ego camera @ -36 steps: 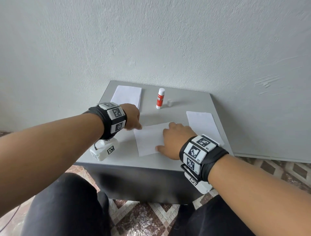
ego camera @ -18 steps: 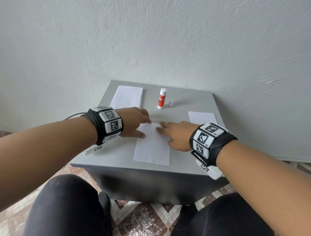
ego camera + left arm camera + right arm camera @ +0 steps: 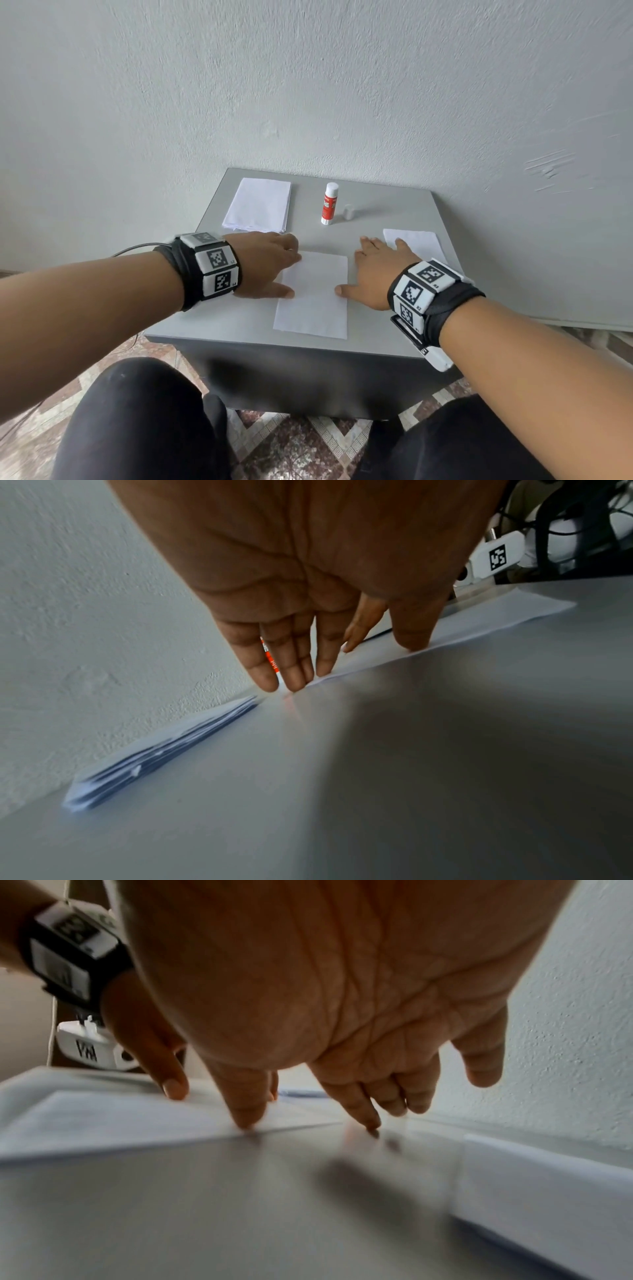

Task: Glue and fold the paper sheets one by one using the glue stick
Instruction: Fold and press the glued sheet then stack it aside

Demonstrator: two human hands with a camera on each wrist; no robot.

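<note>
A folded white sheet point(image 3: 311, 294) lies lengthwise at the middle front of the grey table point(image 3: 219, 318). My left hand point(image 3: 270, 265) rests flat at its left edge, fingers straight, thumb tip on the paper point(image 3: 455, 631). My right hand point(image 3: 373, 270) lies flat at the sheet's right edge, its thumb touching the paper point(image 3: 137, 1118). An uncapped red and white glue stick point(image 3: 329, 203) stands upright at the back, with its white cap point(image 3: 348, 212) beside it. Neither hand holds anything.
A stack of white sheets point(image 3: 258, 205) lies at the back left, seen edge-on as the stack point(image 3: 161, 753) in the left wrist view. Another white sheet point(image 3: 416, 241) lies at the right, partly under my right fingers. A wall stands directly behind the table.
The sheet has been turned from crosswise to lengthwise. Both hands slid apart from its top to its left and right edges.
</note>
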